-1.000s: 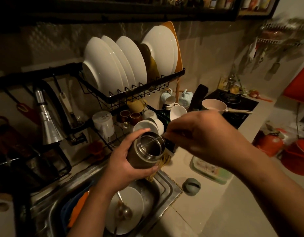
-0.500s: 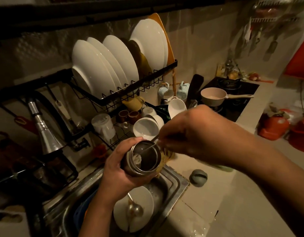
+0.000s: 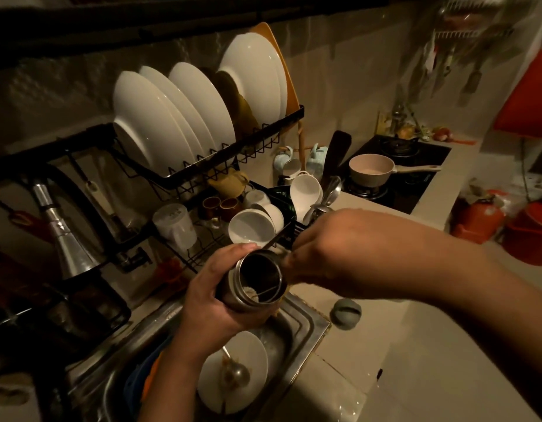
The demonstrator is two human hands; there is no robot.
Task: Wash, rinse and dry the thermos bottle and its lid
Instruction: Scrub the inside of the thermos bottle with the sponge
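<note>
My left hand (image 3: 211, 303) grips a steel thermos bottle (image 3: 253, 281) above the sink, its open mouth tilted toward me. My right hand (image 3: 333, 251) sits at the bottle's rim, closed on the thin wire handle of a bottle brush (image 3: 265, 292) that runs down inside; a pale brush head shows near the lower inner wall. A round grey-green lid (image 3: 345, 310) lies on the counter just right of the sink.
The steel sink (image 3: 306, 333) holds a white plate (image 3: 251, 357) with a ladle on it and blue and orange items. A two-tier black dish rack (image 3: 233, 147) with plates, bowls and cups stands behind. A tap (image 3: 65, 239) is at left, a stove with a saucepan (image 3: 373, 170) at right.
The brush head has shifted from the left inner wall to the lower side of the bottle. My right hand has moved a little nearer the rim.
</note>
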